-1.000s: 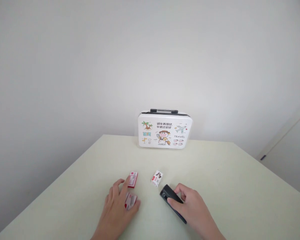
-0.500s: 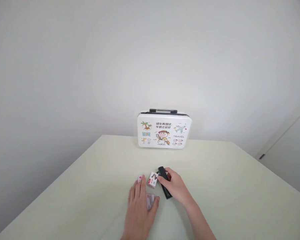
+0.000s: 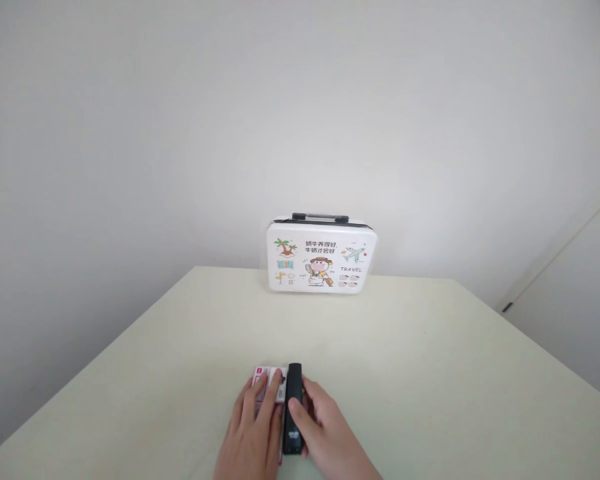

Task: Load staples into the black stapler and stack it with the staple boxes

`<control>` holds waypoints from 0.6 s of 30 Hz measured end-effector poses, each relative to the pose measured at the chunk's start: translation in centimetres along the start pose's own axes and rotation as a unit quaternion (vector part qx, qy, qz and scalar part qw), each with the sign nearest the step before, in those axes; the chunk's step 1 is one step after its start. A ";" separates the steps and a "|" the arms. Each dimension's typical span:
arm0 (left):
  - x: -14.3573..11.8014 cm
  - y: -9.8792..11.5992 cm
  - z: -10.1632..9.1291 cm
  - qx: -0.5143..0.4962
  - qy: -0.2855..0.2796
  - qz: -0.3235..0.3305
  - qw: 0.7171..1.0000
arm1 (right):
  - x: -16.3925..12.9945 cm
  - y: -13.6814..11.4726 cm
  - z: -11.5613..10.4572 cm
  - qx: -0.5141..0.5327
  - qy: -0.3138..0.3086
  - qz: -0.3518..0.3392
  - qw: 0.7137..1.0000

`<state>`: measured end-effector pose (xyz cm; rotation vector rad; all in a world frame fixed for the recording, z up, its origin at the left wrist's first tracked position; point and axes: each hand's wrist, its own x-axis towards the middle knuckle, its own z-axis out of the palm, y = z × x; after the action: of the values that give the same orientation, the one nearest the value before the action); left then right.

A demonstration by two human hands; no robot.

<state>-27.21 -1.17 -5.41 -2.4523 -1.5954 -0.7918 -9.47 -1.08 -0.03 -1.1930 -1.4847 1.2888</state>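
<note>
Your right hand [image 3: 325, 433] lies along the black stapler [image 3: 293, 408], fingers curled against its right side with the forefinger up on top — a loose hold that steadies it flat on the table rather than a lift. Your left hand [image 3: 254, 437] rests palm down on the small red-and-white boxes [image 3: 269, 385], fingers stretched forward over them; they seem pressed to the table and crowded against the stapler's left side, and how many lie under the hand cannot be made out. Held like this, both hands appear to gather the small things into one tight row, long sides touching, the stapler pointing straight away from you.

All of it sits near the front edge of the pale cream table [image 3: 430, 360], roughly in the middle. Well apart, at the far edge, a white case [image 3: 321, 257] stands upright against the wall, its black handle on top and cartoon prints facing you — a palm tree, a plane, the word TRAVEL. Behind it the wall is plain and light, and at right a white door meets the wall
</note>
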 end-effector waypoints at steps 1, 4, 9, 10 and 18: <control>-0.3 -0.6 -0.4 -0.005 0.004 -0.019 1.000 | 0.0 -0.1 0.7 0.009 -0.012 -0.001 1.000; -0.6 -3.4 -1.6 -0.025 0.008 -0.066 0.997 | 1.1 -0.7 3.2 0.016 -0.030 -0.013 0.999; -0.4 -10.2 -3.1 -0.047 -0.010 -0.098 0.994 | 5.2 -1.8 8.6 -0.032 -0.024 -0.045 0.998; -0.3 -11.5 -3.3 -0.044 -0.013 -0.105 0.993 | 6.0 -2.0 9.5 -0.043 -0.021 -0.048 0.998; 2.0 -11.4 -7.6 -0.071 0.092 -0.246 0.962 | 6.9 -2.2 8.5 -0.062 0.024 -0.008 0.998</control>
<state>-39.33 2.72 -0.02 -1.9990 -2.1667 -1.1981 -19.46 3.81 0.95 -1.2801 -1.5554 1.1632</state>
